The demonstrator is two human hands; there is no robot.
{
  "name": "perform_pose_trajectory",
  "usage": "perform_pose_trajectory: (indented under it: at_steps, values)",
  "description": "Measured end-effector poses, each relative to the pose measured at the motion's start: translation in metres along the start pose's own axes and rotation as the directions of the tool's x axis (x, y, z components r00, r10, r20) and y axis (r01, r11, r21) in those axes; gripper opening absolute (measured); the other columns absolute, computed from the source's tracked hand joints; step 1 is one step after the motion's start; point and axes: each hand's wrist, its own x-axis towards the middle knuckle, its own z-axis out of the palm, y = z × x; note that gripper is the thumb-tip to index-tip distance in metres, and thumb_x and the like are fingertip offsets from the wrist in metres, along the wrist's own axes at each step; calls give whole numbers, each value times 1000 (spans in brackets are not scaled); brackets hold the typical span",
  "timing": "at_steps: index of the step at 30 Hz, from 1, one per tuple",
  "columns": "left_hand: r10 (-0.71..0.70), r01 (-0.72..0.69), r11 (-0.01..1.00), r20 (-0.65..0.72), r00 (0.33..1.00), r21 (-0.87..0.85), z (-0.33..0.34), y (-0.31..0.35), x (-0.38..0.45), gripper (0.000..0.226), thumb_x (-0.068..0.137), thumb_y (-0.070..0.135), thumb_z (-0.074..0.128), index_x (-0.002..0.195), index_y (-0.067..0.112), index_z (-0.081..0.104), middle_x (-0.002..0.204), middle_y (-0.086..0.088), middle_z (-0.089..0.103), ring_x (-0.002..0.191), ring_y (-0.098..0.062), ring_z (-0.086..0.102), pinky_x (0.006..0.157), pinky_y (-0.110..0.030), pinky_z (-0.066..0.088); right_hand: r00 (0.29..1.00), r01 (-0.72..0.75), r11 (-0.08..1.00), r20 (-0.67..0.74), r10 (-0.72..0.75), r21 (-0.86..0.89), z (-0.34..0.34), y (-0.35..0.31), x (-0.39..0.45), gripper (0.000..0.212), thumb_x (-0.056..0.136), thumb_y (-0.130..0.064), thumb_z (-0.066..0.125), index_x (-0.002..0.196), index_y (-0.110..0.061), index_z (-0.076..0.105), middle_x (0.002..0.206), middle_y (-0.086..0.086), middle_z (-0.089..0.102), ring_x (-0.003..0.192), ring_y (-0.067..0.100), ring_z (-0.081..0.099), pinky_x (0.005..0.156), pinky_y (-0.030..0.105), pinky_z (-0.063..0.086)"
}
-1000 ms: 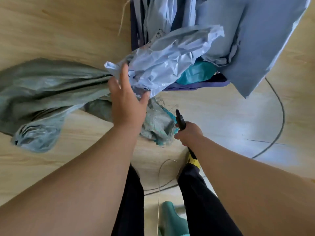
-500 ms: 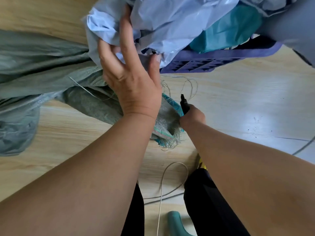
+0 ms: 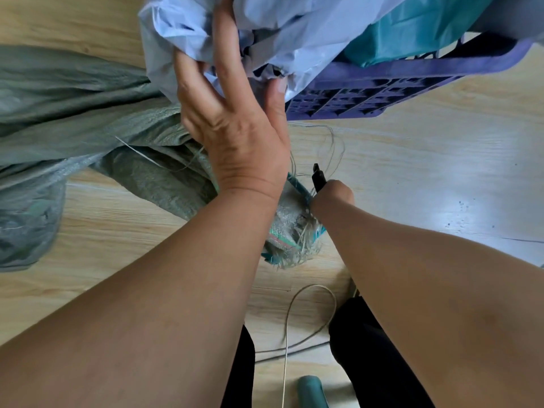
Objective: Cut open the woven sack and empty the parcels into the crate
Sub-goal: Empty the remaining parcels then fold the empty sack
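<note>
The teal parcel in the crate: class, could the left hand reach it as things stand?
Probably not directly. The left hand is pressed against the pale blue parcel, which lies between it and the teal parcel in the purple crate.

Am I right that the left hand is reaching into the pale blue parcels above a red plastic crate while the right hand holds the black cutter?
Not quite: the crate is purple, not red, as the head view shows. The left hand does reach into the pale blue parcels, and the right hand holds the black cutter.

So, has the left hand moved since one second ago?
Yes. The left hand reached further into the pale blue plastic parcel, its thumb now nearer the purple plastic crate.
</note>
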Motion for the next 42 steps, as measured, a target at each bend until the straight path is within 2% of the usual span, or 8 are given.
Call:
perform_pose_trajectory:
  at_steps: [4,7,12,18,22,27,36,42]
  values:
    - [-24,24,1000,13,1000,-7,-4,4,-1,61,90,33,60,139,0,44,135,-34,39,123,-36,49,100,-43,36,999,-32,998,-15,33,60,0,10,-7,15,93,-6,53,79,-7,58,62,4,50,49,16,46,38,24,29]
    - [-29,30,999,55,998,-15,-10,6,-1,62,90,32,60,140,2,41,137,-33,36,124,-36,48,102,-46,37,997,17,1000,68,-18,12,0,13,-12,8,91,-7,55,95,-8,62,70,4,57,56,16,53,41,24,37]
    - [-2,3,1000,59,998,-6,-10,2,-2,62,90,30,60,141,1,40,137,-32,36,124,-33,49,101,-49,38,979,3,998,203,-16,67,15,16,-12,31,89,-7,57,120,-6,51,105,15,66,95,30,67,81,36,57]
    - [-3,3,1000,24,1000,16,-5,3,-13,61,88,25,60,139,-3,41,136,-33,38,121,-35,51,102,-46,37,986,24,996,169,-9,-85,20,20,-6,29,93,-13,53,121,-5,56,99,7,61,91,23,63,57,23,39]
    - [-61,59,997,44,997,51,-11,11,-13,64,88,28,58,144,5,37,143,-27,34,126,-31,47,105,-42,34,999,7,971,41,3,-237,6,26,-17,10,92,-10,56,99,-6,61,63,2,45,51,13,42,39,22,28]
    - [-107,88,989,157,982,122,-38,23,-8,65,86,24,58,147,18,35,149,-20,29,134,-31,39,110,-43,26,1000,12,997,-3,-12,-78,-21,32,-48,14,87,-5,59,76,-9,50,62,4,47,49,15,44,38,24,29]
    - [-207,217,976,351,913,11,-122,78,38,38,84,22,67,121,27,63,127,-7,49,94,-17,56,77,-9,33,970,245,966,19,-244,-80,-119,32,-155,24,87,-12,59,111,-11,59,95,8,60,75,23,55,62,28,46]
    - [-357,387,921,312,880,-37,-175,134,69,30,82,35,69,110,22,68,116,-7,60,81,-15,60,69,-8,32,962,272,959,-23,-271,75,-183,39,-222,16,79,-15,62,93,-18,54,69,-2,50,56,12,46,44,22,31]
